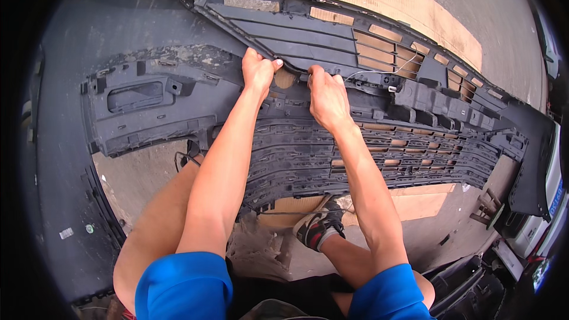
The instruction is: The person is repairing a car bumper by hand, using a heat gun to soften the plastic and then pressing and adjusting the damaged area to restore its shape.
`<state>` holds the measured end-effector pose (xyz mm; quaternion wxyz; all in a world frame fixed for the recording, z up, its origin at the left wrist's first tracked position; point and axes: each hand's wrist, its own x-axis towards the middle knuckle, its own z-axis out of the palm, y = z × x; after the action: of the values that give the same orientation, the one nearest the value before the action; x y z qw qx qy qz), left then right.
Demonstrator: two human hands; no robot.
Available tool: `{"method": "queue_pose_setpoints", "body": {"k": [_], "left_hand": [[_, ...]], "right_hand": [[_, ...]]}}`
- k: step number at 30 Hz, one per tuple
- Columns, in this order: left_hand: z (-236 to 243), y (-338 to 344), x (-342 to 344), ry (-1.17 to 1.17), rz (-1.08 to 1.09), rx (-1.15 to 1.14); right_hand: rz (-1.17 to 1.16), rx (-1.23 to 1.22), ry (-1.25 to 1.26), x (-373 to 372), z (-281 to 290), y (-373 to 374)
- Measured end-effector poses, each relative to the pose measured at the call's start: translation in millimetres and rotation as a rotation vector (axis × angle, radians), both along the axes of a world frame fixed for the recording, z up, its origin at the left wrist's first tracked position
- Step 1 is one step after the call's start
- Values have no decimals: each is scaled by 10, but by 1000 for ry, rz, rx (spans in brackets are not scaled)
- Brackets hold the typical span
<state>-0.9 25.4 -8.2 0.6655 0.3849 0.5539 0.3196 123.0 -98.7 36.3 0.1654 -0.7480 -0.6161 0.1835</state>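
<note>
A large black plastic car bumper (59, 142) lies face down across the view, with slatted grille sections (391, 148) in its lower middle. A long black grille trim piece (296, 41) runs diagonally along its top. My left hand (259, 71) grips the lower edge of this trim, with the thumb on top. My right hand (326, 95) is closed on the same edge a little to the right, fingertips curled and partly hidden. A thin light wire (379, 72) runs from near my right hand over the trim, beside a black ribbed housing (444, 109).
Cardboard sheets (415, 18) lie on the concrete ground (486, 6) beneath and behind the bumper. My legs and shoe (320, 225) are below it. At the right stand part of a white vehicle (539, 237), a small wooden object (489, 207) and dark plastic parts (462, 290).
</note>
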Motion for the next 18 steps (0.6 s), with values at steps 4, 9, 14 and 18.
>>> {"method": "queue_pose_setpoints", "body": {"k": [4, 9, 14, 18], "left_hand": [[-17, 22, -19, 10, -12, -8], [-56, 19, -28, 18, -7, -1], [-112, 15, -4, -2, 18, 6], [-146, 9, -8, 56, 6, 5]], "right_hand": [[-81, -17, -1, -56, -76, -33], [-194, -56, -69, -174, -74, -33], [-280, 13, -166, -335, -111, 10], [-318, 53, -141, -389, -90, 2]]}}
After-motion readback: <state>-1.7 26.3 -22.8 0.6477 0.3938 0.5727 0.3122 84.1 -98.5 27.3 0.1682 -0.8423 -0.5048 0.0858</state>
